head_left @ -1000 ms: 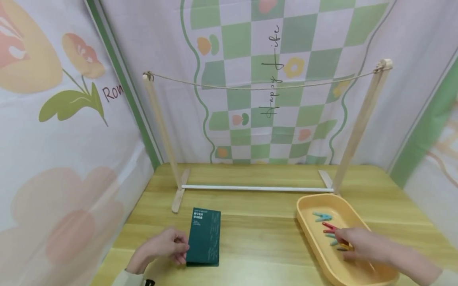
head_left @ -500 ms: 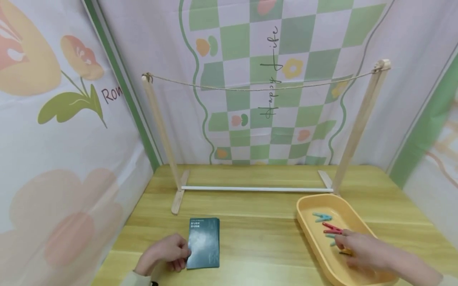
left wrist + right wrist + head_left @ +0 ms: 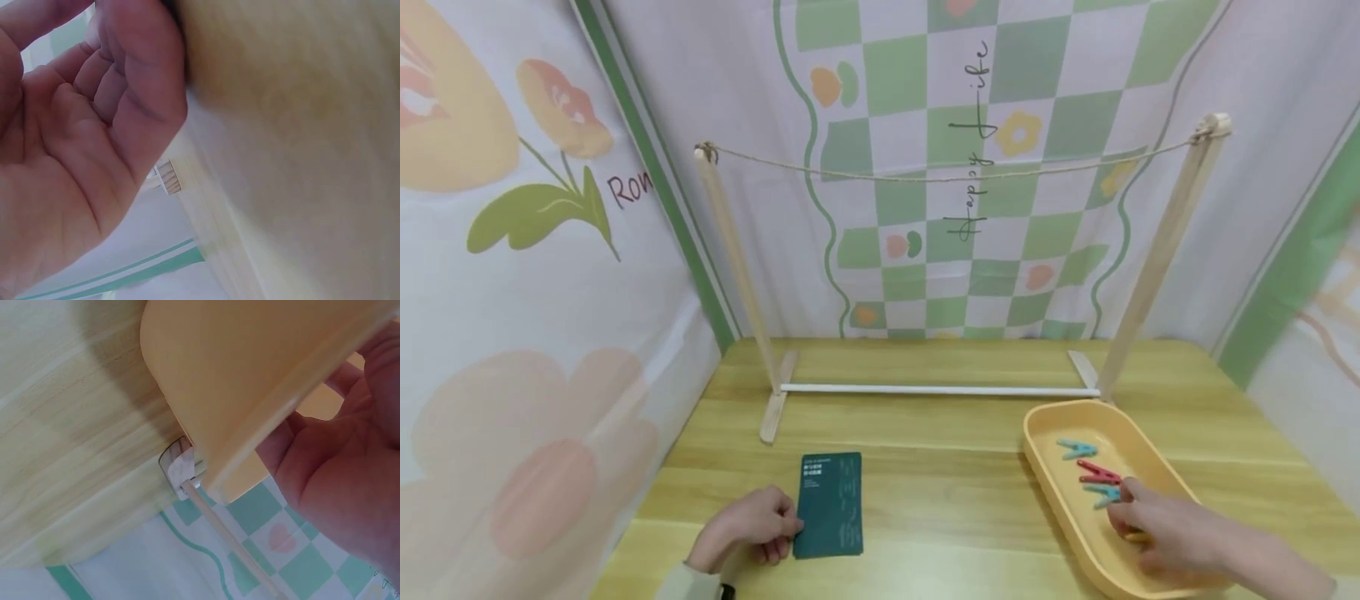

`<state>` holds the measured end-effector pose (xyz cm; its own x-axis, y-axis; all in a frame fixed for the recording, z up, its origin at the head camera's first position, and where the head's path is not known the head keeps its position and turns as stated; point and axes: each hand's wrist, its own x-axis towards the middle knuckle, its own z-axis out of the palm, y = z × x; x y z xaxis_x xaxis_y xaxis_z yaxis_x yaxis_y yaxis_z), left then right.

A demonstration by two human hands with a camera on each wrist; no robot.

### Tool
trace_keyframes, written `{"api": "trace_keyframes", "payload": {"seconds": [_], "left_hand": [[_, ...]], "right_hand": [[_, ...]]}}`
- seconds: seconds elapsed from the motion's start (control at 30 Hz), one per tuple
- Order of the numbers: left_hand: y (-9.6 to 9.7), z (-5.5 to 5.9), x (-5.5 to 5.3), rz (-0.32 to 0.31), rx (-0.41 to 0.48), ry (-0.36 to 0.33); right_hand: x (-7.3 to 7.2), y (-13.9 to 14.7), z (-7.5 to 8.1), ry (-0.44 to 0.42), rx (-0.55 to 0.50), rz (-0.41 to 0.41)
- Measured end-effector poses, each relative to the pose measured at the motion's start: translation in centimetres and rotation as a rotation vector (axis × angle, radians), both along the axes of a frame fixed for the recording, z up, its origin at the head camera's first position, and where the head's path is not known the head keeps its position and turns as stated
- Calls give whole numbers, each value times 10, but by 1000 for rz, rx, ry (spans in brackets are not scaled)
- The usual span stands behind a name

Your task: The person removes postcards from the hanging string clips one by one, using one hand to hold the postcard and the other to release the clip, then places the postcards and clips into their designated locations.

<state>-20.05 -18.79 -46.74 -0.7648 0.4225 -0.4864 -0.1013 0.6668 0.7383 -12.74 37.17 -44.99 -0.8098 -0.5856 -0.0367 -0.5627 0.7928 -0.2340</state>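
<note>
Dark green cards (image 3: pixel 829 505) with pale print lie in a stack on the table in the head view. My left hand (image 3: pixel 758 525) pinches the left edge of the top one, its fingers curled. Those fingers also show in the left wrist view, where the card is out of sight. My right hand (image 3: pixel 1172 529) reaches into the yellow tray (image 3: pixel 1052 492) and holds a yellow clothespin (image 3: pixel 1138 537), mostly hidden by the fingers. Beyond it lie a red clothespin (image 3: pixel 1099 472) and two light blue ones, one a blue clothespin (image 3: pixel 1077 450). In the right wrist view, the tray wall hides the fingertips.
Behind the cards and tray stands a wooden frame with a left post (image 3: pixel 737 267) and a right post (image 3: pixel 1165 258). A sagging string (image 3: pixel 925 179) joins their tops; a white rod (image 3: pixel 940 389) joins their feet. A patterned curtain hangs behind.
The top green card has come down from a slightly raised position to lie over the stack. My right hand and the yellow clothespin have shifted a little to the right within the tray.
</note>
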Motion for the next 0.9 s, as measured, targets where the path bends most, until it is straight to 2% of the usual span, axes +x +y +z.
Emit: {"api": "trace_keyframes", "payload": {"seconds": [0.07,0.2,0.33,0.5,0.57,0.6,0.73,0.8,0.9], "left_hand": [[-1,1,2,7,-7,-2],[-4,6,4,20,-10,0],[-7,12,4,33,-4,27],[-8,24,-3,37,50,126],[-6,30,-9,39,72,194],[-3,33,-13,38,80,231],[19,47,-32,79,128,360],[35,57,-40,108,156,397],[59,75,-52,122,212,456]], "right_hand": [[-1,1,-2,38,7,24],[-8,1,3,7,-9,26],[-20,0,19,-33,-25,13],[-44,-9,48,113,-49,50],[-54,-17,61,222,-62,60],[-59,-22,68,230,-72,48],[-71,-44,94,209,-133,4],[-77,-53,105,173,-149,-16],[-88,-67,118,173,-147,-3]]}}
